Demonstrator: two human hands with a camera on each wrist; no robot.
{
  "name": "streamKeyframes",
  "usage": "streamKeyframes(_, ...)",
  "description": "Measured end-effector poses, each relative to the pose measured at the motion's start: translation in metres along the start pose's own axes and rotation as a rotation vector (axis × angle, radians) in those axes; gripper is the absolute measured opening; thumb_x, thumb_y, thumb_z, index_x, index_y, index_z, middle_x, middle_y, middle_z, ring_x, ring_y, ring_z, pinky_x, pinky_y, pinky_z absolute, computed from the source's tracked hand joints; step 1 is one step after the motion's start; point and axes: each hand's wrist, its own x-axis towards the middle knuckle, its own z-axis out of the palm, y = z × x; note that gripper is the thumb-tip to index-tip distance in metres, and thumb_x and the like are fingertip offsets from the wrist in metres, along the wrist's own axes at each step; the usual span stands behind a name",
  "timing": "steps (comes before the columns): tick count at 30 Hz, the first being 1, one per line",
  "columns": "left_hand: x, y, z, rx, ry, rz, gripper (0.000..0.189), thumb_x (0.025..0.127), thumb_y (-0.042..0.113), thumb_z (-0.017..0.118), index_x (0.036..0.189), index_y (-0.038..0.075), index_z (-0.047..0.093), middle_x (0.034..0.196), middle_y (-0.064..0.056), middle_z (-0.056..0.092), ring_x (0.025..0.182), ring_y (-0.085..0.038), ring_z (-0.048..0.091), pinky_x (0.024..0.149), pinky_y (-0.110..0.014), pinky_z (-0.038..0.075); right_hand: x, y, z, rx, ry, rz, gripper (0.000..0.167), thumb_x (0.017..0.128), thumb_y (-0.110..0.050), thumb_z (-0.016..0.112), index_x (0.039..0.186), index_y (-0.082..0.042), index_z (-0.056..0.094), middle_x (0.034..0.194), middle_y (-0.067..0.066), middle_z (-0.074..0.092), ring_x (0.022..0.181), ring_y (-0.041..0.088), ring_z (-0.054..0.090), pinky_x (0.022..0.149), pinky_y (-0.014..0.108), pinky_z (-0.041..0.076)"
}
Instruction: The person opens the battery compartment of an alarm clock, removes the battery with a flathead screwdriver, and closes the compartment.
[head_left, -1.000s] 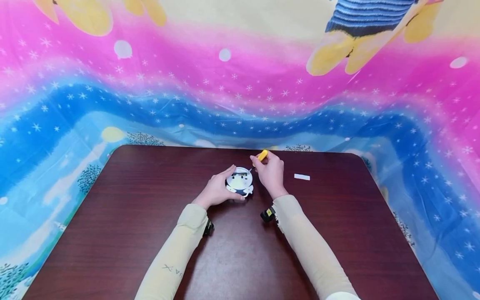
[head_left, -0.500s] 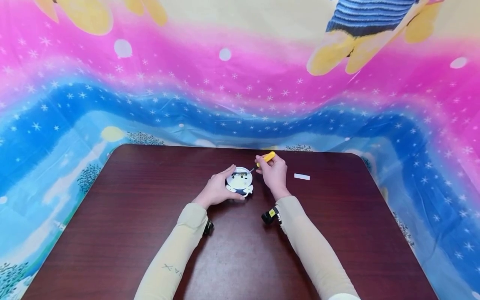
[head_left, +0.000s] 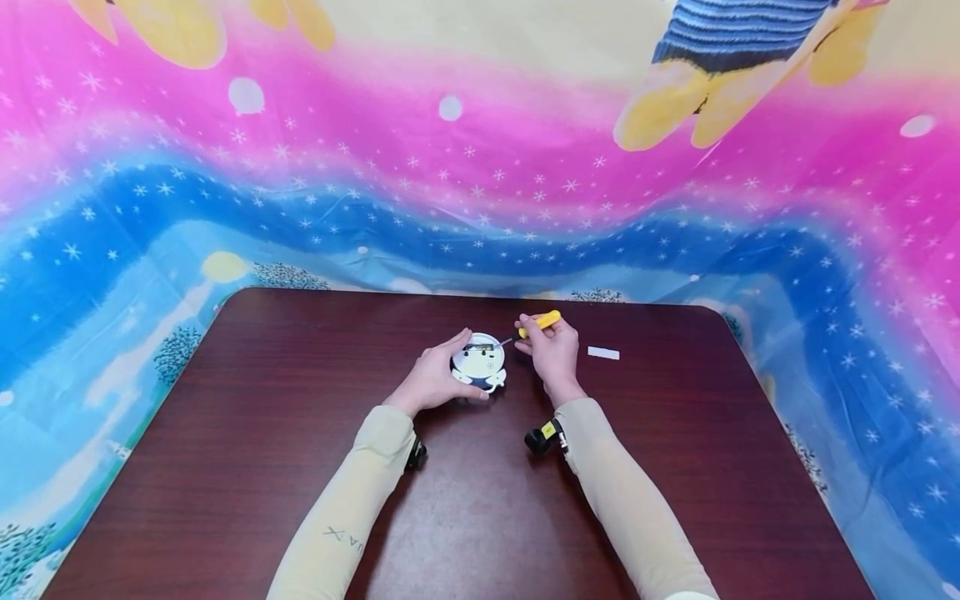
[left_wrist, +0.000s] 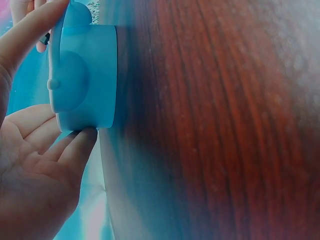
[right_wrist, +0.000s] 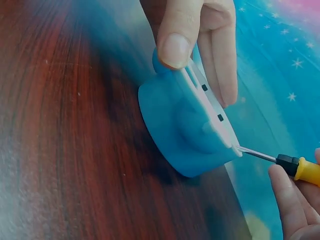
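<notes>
My left hand [head_left: 431, 375] grips a round device [head_left: 480, 363] by its left side, thumb near the lower edge and fingers around the far side. The device has a white face with a dark slot and small dark openings; its side [right_wrist: 175, 125] looks blue in the wrist views. From the right, my right hand [head_left: 555, 354] pinches a screwdriver [head_left: 542, 323] with a yellow handle and black collar. In the right wrist view the screwdriver's thin metal shaft [right_wrist: 256, 153] reaches the edge of the white face, and its tip is hidden there.
A small white strip [head_left: 603, 353] lies on the dark wooden table [head_left: 300, 433], right of my right hand. Behind the table's far edge hangs a patterned pink and blue cloth [head_left: 480, 183].
My right hand has shifted slightly right and down, tipping the screwdriver's handle lower and further right, while its tip stays by the device's upper edge. The left hand and the device have stayed put.
</notes>
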Motion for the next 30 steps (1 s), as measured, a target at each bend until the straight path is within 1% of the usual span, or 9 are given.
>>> streamKeyframes(8, 0.0, 0.001, -0.002, 0.013, -0.011, -0.011, 0.117, 0.066, 0.042, 0.097, 0.16, 0.01, 0.035, 0.163, -0.003, 0.033, 0.144, -0.032, 0.036, 0.114, -0.053, 0.03, 0.0, 0.003, 0.0, 0.053, 0.014, 0.008, 0.022, 0.097, -0.018, 0.074, 0.105, 0.001, 0.066, 0.103, 0.022, 0.073, 0.08, 0.031, 0.074, 0.073, 0.039, 0.061)
streamKeyframes(16, 0.0, 0.001, -0.001, -0.001, -0.019, -0.02, 0.117, 0.066, 0.042, 0.097, 0.16, 0.011, 0.034, 0.163, 0.001, 0.032, 0.146, -0.022, 0.033, 0.114, -0.041, 0.033, -0.001, 0.008, -0.001, 0.086, 0.028, 0.022, 0.027, 0.097, -0.022, 0.073, 0.109, 0.001, 0.065, 0.106, 0.02, 0.074, 0.08, 0.027, 0.075, 0.074, 0.037, 0.06)
streamKeyframes(20, 0.0, 0.002, -0.002, 0.001, -0.018, -0.022, 0.117, 0.067, 0.041, 0.097, 0.16, 0.011, 0.034, 0.163, -0.001, 0.032, 0.146, -0.023, 0.033, 0.115, -0.043, 0.032, -0.001, 0.011, -0.003, 0.137, 0.041, 0.063, 0.027, 0.097, -0.021, 0.073, 0.11, 0.001, 0.065, 0.107, 0.02, 0.074, 0.082, 0.027, 0.075, 0.074, 0.037, 0.06)
streamKeyframes(26, -0.001, 0.002, -0.002, 0.007, -0.021, -0.013, 0.116, 0.067, 0.041, 0.097, 0.16, 0.01, 0.034, 0.163, -0.004, 0.033, 0.146, -0.027, 0.034, 0.115, -0.048, 0.031, 0.001, 0.016, -0.008, 0.222, 0.053, 0.122, 0.029, 0.097, -0.021, 0.072, 0.112, 0.003, 0.064, 0.108, 0.021, 0.073, 0.09, 0.036, 0.073, 0.075, 0.039, 0.06)
streamKeyframes(30, 0.0, 0.002, -0.002, 0.009, -0.016, -0.001, 0.115, 0.067, 0.041, 0.096, 0.16, 0.009, 0.035, 0.163, -0.005, 0.033, 0.146, -0.028, 0.033, 0.115, -0.05, 0.031, 0.004, 0.019, -0.011, 0.295, 0.047, 0.176, 0.028, 0.099, -0.021, 0.071, 0.114, 0.002, 0.063, 0.108, 0.019, 0.074, 0.091, 0.034, 0.074, 0.078, 0.039, 0.059)
